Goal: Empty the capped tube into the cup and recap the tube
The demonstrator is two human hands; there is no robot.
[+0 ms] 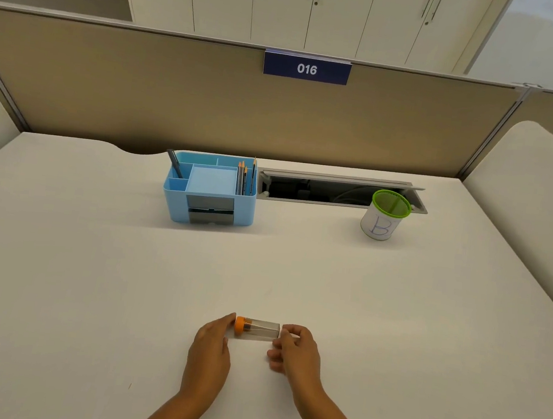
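A clear tube (260, 330) with an orange cap (239, 325) lies on its side on the white desk (88, 274), near the front edge, cap pointing left. My left hand (209, 353) touches the cap end with its fingertips. My right hand (297, 351) pinches the tube's closed right end. Both hands hold the tube between them. Whatever is inside the tube is too faint to tell. The cup (386, 215), white with a green rim and a blue letter B, stands upright at the back right, far from both hands.
A blue desk organiser (210, 189) with pencils and a pen sits at the back centre. Behind the cup an open cable tray (322, 190) is sunk in the desk. A beige partition (211, 105) closes off the back.
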